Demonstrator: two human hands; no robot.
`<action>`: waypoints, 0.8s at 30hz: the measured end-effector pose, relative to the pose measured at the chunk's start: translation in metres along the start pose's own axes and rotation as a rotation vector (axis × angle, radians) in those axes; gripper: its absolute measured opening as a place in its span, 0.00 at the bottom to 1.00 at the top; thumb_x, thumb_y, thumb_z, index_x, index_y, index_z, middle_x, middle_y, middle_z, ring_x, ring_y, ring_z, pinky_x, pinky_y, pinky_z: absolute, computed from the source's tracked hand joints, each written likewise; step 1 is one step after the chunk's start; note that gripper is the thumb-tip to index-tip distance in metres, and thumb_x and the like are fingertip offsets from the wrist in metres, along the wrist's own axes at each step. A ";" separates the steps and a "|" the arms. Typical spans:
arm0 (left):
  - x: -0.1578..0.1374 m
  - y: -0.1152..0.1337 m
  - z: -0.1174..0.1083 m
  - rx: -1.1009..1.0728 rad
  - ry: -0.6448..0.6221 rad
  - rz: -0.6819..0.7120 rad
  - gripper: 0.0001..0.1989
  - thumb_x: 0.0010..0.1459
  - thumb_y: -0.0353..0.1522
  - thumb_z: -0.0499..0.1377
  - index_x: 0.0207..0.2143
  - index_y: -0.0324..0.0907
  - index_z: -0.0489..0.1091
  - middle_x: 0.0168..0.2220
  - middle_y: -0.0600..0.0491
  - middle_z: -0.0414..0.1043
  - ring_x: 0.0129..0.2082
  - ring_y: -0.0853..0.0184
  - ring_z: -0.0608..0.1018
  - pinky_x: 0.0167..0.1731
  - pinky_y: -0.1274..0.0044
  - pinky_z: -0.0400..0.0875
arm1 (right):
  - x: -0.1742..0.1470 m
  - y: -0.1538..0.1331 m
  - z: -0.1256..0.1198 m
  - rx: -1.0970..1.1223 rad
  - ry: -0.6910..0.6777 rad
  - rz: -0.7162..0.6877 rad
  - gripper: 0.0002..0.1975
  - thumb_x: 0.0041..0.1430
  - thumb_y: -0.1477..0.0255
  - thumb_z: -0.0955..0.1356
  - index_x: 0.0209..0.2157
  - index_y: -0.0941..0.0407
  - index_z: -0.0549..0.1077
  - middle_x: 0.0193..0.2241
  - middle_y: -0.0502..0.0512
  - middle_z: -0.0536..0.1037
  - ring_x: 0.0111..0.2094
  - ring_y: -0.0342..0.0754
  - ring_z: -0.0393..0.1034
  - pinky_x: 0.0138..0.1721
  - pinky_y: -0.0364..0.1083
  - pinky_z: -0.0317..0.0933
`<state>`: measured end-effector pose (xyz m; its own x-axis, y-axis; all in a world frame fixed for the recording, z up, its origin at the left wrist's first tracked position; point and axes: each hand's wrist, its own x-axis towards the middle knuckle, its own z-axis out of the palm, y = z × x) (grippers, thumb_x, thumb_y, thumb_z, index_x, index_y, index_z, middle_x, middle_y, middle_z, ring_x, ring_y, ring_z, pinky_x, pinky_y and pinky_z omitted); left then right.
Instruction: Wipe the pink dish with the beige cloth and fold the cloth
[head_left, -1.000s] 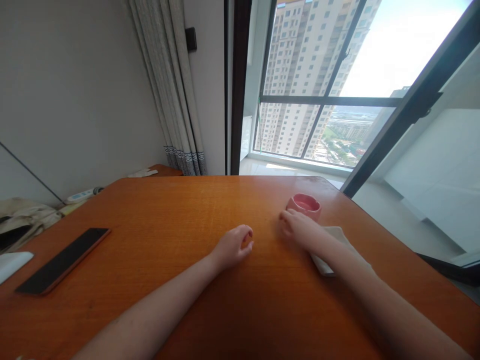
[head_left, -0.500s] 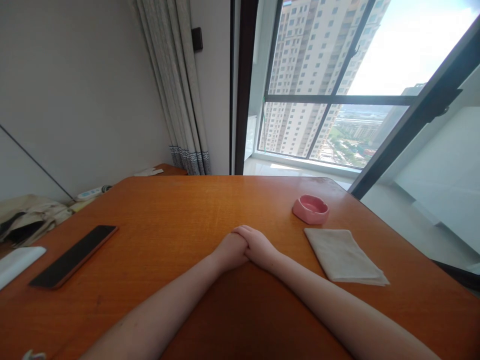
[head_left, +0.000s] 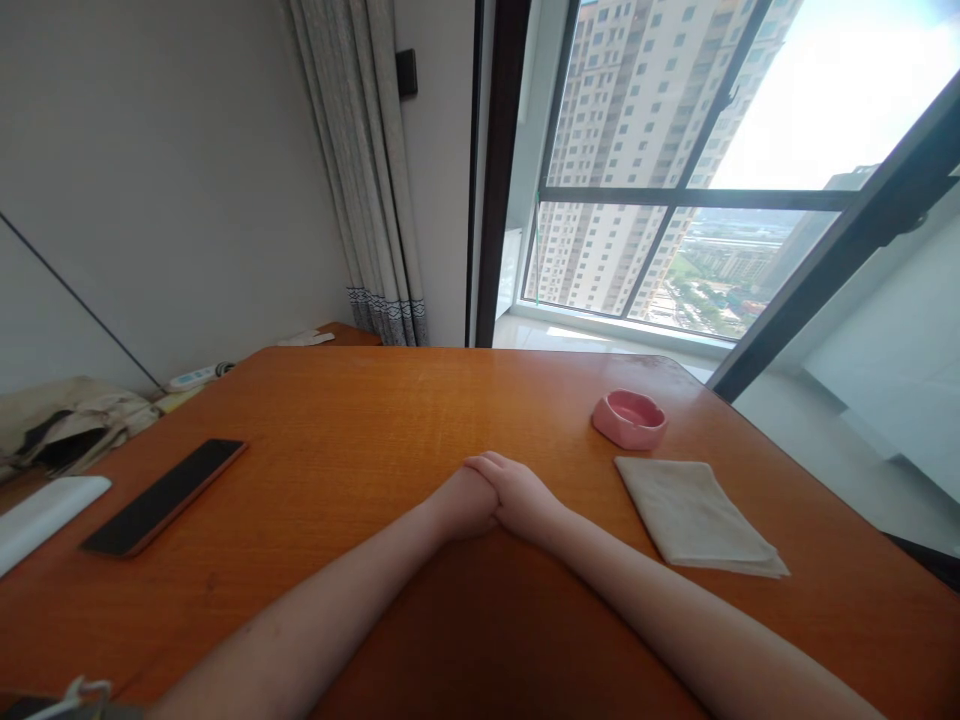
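My left hand (head_left: 463, 503) and my right hand (head_left: 527, 498) are clasped together over the middle of the wooden table (head_left: 360, 410). The right hand's fingers are closed over the left hand, while the left hand's own fingers are hidden beneath it. Right of the hands lies a folded beige cloth (head_left: 697, 515), close to my right forearm but apart from it. Just behind the cloth stands a pink ashtray-like dish (head_left: 628, 420). Neither hand touches the cloth or the dish.
A long dark flat object with a reddish edge (head_left: 165, 497) lies on the left of the table. Beyond it a white object (head_left: 52, 515) reaches the left edge. A beige bag (head_left: 90, 425) and a power strip (head_left: 195, 377) are past the table's left side.
The view has turned slightly, so the scene sits a little further right in the picture, and more of a pale cord shows at the lower left. The hands stay clasped.
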<state>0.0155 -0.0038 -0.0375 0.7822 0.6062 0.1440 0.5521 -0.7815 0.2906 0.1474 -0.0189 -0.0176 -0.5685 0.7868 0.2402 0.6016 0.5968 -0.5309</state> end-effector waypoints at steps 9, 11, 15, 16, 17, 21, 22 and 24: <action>0.001 0.008 -0.004 -0.052 -0.001 -0.042 0.17 0.47 0.24 0.52 0.40 0.32 0.72 0.45 0.37 0.73 0.45 0.49 0.73 0.46 0.64 0.66 | -0.001 -0.001 -0.003 0.012 0.008 0.012 0.31 0.41 0.82 0.63 0.50 0.55 0.67 0.46 0.57 0.72 0.48 0.50 0.66 0.50 0.46 0.58; 0.002 0.009 -0.004 -0.042 -0.010 -0.067 0.17 0.47 0.23 0.51 0.40 0.30 0.72 0.44 0.35 0.72 0.45 0.48 0.74 0.46 0.63 0.67 | -0.001 -0.001 -0.003 0.020 0.010 0.007 0.30 0.42 0.82 0.62 0.50 0.56 0.68 0.47 0.57 0.73 0.49 0.50 0.66 0.50 0.46 0.58; 0.002 0.009 -0.002 -0.053 0.023 -0.085 0.18 0.46 0.23 0.51 0.41 0.30 0.71 0.46 0.35 0.71 0.47 0.48 0.72 0.48 0.62 0.65 | -0.001 -0.003 -0.006 0.022 0.019 0.019 0.28 0.42 0.82 0.62 0.49 0.56 0.69 0.46 0.58 0.73 0.48 0.50 0.66 0.50 0.47 0.58; 0.001 0.009 -0.002 -0.057 0.033 -0.080 0.19 0.46 0.23 0.52 0.42 0.30 0.70 0.47 0.35 0.71 0.48 0.48 0.72 0.49 0.62 0.65 | -0.001 -0.005 -0.006 0.017 0.024 0.025 0.28 0.42 0.82 0.62 0.49 0.56 0.69 0.45 0.57 0.74 0.48 0.50 0.66 0.50 0.47 0.58; 0.000 0.009 -0.002 -0.065 0.043 -0.073 0.19 0.46 0.24 0.52 0.43 0.31 0.70 0.48 0.36 0.71 0.49 0.49 0.71 0.50 0.63 0.64 | -0.001 -0.006 -0.006 0.011 0.030 0.029 0.28 0.42 0.83 0.62 0.48 0.56 0.70 0.45 0.57 0.74 0.48 0.50 0.66 0.50 0.47 0.58; -0.002 0.009 -0.004 -0.123 0.052 -0.021 0.19 0.46 0.24 0.52 0.43 0.35 0.69 0.48 0.40 0.71 0.49 0.53 0.72 0.49 0.67 0.65 | -0.001 -0.008 -0.005 -0.007 0.033 0.036 0.27 0.40 0.83 0.62 0.45 0.56 0.71 0.43 0.57 0.74 0.46 0.51 0.66 0.49 0.47 0.58; -0.003 0.009 -0.004 -0.133 0.036 -0.009 0.19 0.46 0.24 0.52 0.43 0.35 0.69 0.48 0.41 0.71 0.48 0.54 0.72 0.49 0.68 0.65 | -0.001 -0.008 -0.005 -0.004 0.035 0.042 0.26 0.39 0.83 0.63 0.44 0.56 0.71 0.43 0.57 0.74 0.46 0.50 0.66 0.49 0.47 0.58; -0.003 0.009 -0.006 -0.127 -0.008 -0.006 0.19 0.46 0.24 0.52 0.42 0.35 0.70 0.48 0.41 0.71 0.48 0.54 0.72 0.48 0.70 0.66 | -0.001 -0.007 -0.003 0.008 0.038 0.050 0.26 0.38 0.83 0.63 0.43 0.56 0.72 0.42 0.56 0.74 0.45 0.50 0.66 0.48 0.46 0.59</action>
<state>0.0158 -0.0116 -0.0299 0.7817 0.6091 0.1342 0.5162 -0.7525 0.4090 0.1455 -0.0235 -0.0112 -0.5161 0.8212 0.2434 0.6242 0.5552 -0.5497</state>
